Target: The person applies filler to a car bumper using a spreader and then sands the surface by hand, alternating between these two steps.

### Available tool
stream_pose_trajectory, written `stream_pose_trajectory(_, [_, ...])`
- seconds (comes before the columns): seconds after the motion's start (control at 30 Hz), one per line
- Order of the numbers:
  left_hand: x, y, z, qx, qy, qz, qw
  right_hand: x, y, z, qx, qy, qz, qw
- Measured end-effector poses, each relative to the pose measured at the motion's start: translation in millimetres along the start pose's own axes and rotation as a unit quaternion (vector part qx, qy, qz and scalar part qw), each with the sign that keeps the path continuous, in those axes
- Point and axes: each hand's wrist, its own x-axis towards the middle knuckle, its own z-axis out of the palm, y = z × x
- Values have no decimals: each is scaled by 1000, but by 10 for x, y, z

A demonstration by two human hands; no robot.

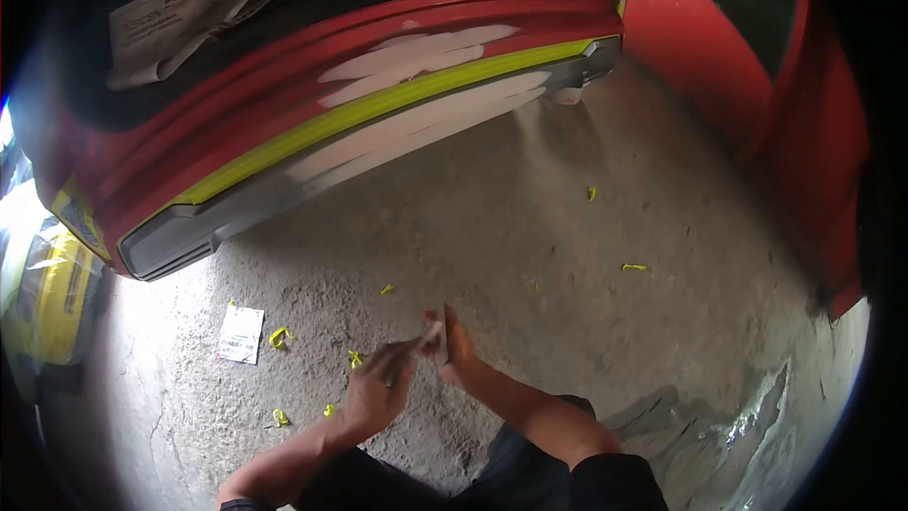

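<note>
Pale small sheet [433,334] sits clamped between fingers of my left hand [378,388] and right hand [456,357], both equally near (red bumper [284,104] lies well beyond them).

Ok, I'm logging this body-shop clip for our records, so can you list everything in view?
bumper: one, red, across the top
filler patches: several, whitish, on the bumper
tape strip: one, yellow-green, along the bumper
papers: a few, pale, in the open boot, top left
floor: one, grey concrete, below the bumper
paper slip: one, white, on the floor left of the hands
tape scraps: several, yellow, scattered on the floor
yellow object: one, at the left edge, too blurred to identify
pale piece: one, small, held between both hands
left hand: one, fingers on the pale piece
right hand: one, fingers on the pale piece
</note>
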Motion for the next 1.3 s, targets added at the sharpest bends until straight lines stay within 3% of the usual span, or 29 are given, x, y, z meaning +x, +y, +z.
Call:
stream_pose_trajectory(0.03, [-14,-28,88,-1,-20,35,999,47,187,-49,11,-50,21,998])
stream_pose_trajectory(0.07, [-4,7,138,8,-3,57,998,47,389,29,124,-117,-41,984])
stream_pose_trajectory(0.1, [6,33,161,17,14,77,997,-13,402,44,90,-132,-68,985])
stream_pose_trajectory(0.17, [-18,-15,121,36,19,31,999,-218,345,184,23,-164,-121,979])
stream_pose_trajectory(0.2, [-24,-47,99,45,24,10,999,-249,287,257,28,-105,-71,992])
stream_pose_trajectory(0.3, [10,-116,18,59,74,-108,990,-392,78,259,-60,-163,100,980])
stream_pose_trajectory(0.33, [39,-231,1,43,117,-100,987,-331,89,174,-112,-178,148,967])
stream_pose_trajectory(0.43, [140,-358,-198,68,185,-137,971,-597,140,155,-345,-237,-3,908])
stream_pose_trajectory(0.47, [179,-357,-285,79,185,-142,969,-710,55,201,-370,-218,26,903])
stream_pose_trajectory(0.57, [158,-320,-358,79,161,-97,979,-135,156,-200,-408,-36,-117,905])
stream_pose_trajectory(0.63, [130,-240,-299,79,120,-44,989,-177,-210,-139,-230,24,-132,964])
stream_pose_trajectory(0.77, [73,-38,-107,77,-29,2,997,-315,-552,-69,-233,27,-356,904])
stream_pose_trajectory(0.8, [73,-61,-51,66,-15,1,998,-422,-598,16,-227,17,-419,879])
stream_pose_trajectory(0.9, [102,-102,2,47,27,-40,998,-761,-473,232,-472,35,-473,743])
stream_pose_trajectory(1.0, [132,-210,-154,90,106,-131,982,-809,-392,184,-508,-146,-450,720])
stream_pose_trajectory(1.03, [159,-263,-280,111,111,-176,972,-801,-377,173,-512,-155,-455,712])
stream_pose_trajectory(1.1, [222,-492,-320,21,219,-145,965,-763,-294,92,-526,-179,-454,697])
stream_pose_trajectory(1.13, [246,-505,-379,-47,211,-191,958,-679,-282,-9,-534,-89,-385,747])
stream_pose_trajectory(1.17, [234,-505,-431,-116,202,-242,942,-681,-392,-29,-441,-40,-306,843])
stream_pose_trajectory(1.2, [265,-481,-425,-267,224,-308,885,-659,-536,9,-339,16,-221,914])
stream_pose_trajectory(1.27, [359,-415,-354,-541,260,-386,701,-677,-650,113,-285,-17,-319,904])
stream_pose_trajectory(1.3, [267,-592,-329,-656,185,-387,621,-713,-664,161,-276,-27,-364,889])
